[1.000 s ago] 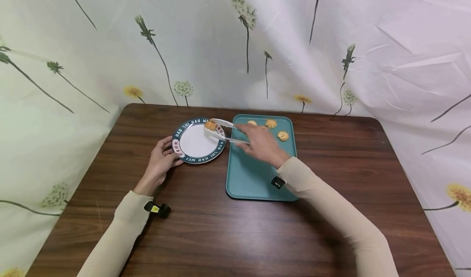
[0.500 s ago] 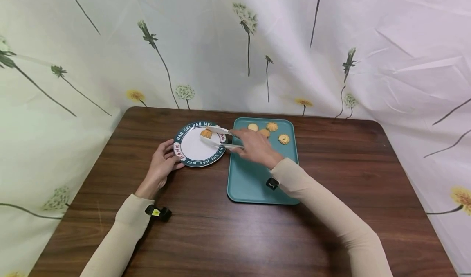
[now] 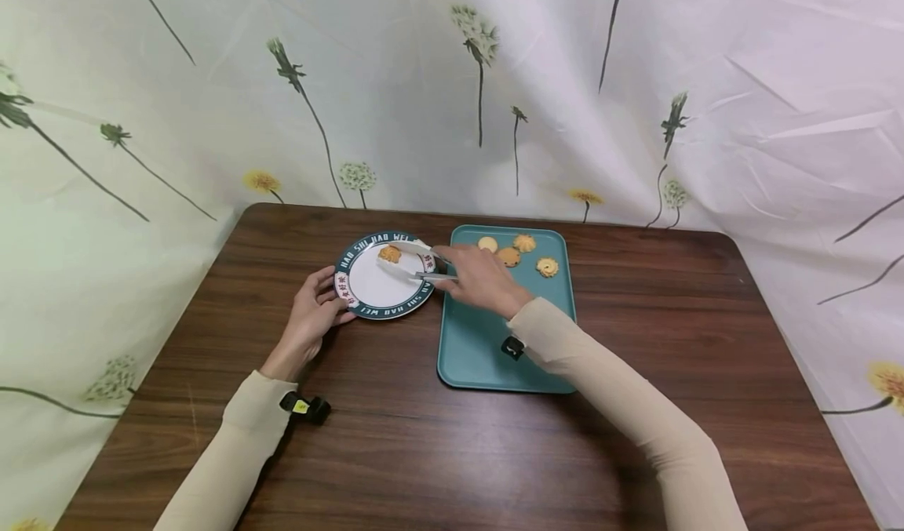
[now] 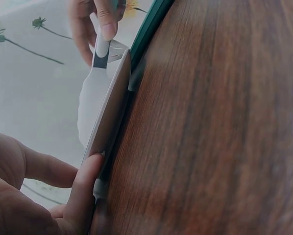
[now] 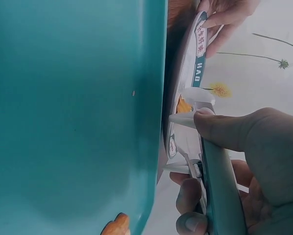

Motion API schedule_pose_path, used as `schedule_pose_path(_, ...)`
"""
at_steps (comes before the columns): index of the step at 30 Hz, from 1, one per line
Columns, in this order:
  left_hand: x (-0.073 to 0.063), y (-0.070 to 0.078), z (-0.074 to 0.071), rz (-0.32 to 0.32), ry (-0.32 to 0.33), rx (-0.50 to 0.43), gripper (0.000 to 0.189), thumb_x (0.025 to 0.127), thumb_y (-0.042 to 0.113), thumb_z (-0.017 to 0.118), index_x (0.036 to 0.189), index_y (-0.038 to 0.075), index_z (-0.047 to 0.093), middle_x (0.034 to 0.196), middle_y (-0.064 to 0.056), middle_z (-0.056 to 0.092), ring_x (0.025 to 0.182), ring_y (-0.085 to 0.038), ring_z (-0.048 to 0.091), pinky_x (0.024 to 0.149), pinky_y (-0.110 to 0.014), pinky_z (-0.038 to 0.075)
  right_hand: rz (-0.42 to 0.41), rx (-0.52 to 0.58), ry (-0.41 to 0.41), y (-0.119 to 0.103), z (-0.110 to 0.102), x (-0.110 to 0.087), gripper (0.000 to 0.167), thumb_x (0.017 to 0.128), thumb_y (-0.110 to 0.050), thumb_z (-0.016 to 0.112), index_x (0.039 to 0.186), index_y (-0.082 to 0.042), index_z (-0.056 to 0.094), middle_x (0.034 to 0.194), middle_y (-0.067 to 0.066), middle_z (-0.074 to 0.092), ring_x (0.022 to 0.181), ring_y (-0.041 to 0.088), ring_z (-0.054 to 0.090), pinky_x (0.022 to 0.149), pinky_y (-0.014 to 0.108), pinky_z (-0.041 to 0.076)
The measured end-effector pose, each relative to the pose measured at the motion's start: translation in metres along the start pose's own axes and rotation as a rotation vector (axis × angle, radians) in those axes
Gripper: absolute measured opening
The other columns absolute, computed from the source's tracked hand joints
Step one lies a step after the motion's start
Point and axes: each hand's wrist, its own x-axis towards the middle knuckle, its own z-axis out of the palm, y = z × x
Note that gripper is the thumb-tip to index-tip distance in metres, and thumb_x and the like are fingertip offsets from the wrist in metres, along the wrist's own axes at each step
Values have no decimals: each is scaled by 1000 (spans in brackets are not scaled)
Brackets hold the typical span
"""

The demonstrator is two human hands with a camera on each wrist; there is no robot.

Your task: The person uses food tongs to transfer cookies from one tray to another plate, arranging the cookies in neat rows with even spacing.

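My left hand (image 3: pixel 311 311) grips the left rim of a round white plate (image 3: pixel 374 286) with a dark green lettered border. The left wrist view shows its fingers at the plate's edge and underside. My right hand (image 3: pixel 483 280) holds a pair of tongs (image 5: pixel 219 188) with white tips, which reach over the plate from the right. A golden piped cookie (image 3: pixel 390 254) lies between those tips, over the plate's upper middle. In the right wrist view the tongs partly hide the cookie.
Right of the plate lies a teal rectangular tray (image 3: pixel 487 358) with several cookies near its far end, among them a ring-shaped cookie (image 3: pixel 547 267). Both rest on a dark wooden table (image 3: pixel 395 452). A flower-patterned cloth (image 3: pixel 410 84) hangs behind.
My right hand has moved left with the tongs, carrying the cookie from the plate's right rim further in over its white middle. The left hand keeps its grip on the plate.
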Motion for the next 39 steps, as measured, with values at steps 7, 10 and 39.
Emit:
schedule_pose_path(7, 0, 1, 0, -4, 4, -1, 73, 104, -6, 45, 168, 12, 14, 171, -18, 21, 139, -30, 43, 82, -15, 63, -1, -15, -11, -3, -4, 4, 59, 101, -39, 69, 154, -19, 52, 139, 7, 67, 92, 18, 63, 65, 33, 58)
schedule_pose_path(10, -1, 1, 0, -9, 5, 1, 73, 105, -5, 45, 168, 13, 14, 171, -18, 21, 139, -30, 43, 82, -15, 63, -20, -30, -20, -4, -6, 6, 59, 101, -38, 69, 154, -18, 52, 137, 8, 68, 93, 19, 63, 64, 32, 57)
schedule_pose_path(39, 0, -3, 1, 3, 23, 9, 71, 105, -4, 45, 168, 13, 16, 170, -17, 23, 138, -30, 45, 81, -14, 63, -56, -104, -29, -13, -7, 24, 63, 100, -40, 70, 155, -17, 51, 134, 7, 69, 89, 19, 61, 61, 31, 52)
